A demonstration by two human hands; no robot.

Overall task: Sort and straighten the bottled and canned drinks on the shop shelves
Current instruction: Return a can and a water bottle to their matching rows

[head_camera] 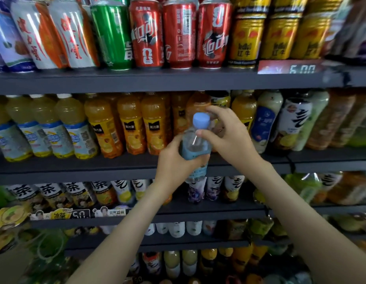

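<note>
While the left hand (pixel 176 160) wraps its fingers and thumb around the blue-labelled body of a clear water bottle (pixel 193 140), the bottle stands upright in the air, just in front of the middle shelf (pixel 96 171) and above its dark front edge. The right hand (pixel 231 136) sets its thumb against the bottle's shoulder, just under the pale blue cap (pixel 201 119). Its fingers curve behind the neck, and I cannot tell whether they close on it.

Directly behind the bottle, the orange drinks stand deeper than their neighbours, which leaves some room at the front edge there. To either side the front row is packed tight, bottle touching bottle.

The orange juice bottles (pixel 131 124) to the left carry a black label reading 美汁源. Further left are pale yellow bottles (pixel 45 124) with white caps; their blue-and-white labels are too blurred to read.

On the top shelf (pixel 157 80), red cans (pixel 179 33) with white script stand beside a green can (pixel 112 35). The gold cans (pixel 246 37) to the right read Red Bull and 红牛. A red price tag (pixel 290 67) below them shows 6.00.

On the shelf below the bottle, the tea bottles (pixel 49 193) show a large 茶.
</note>
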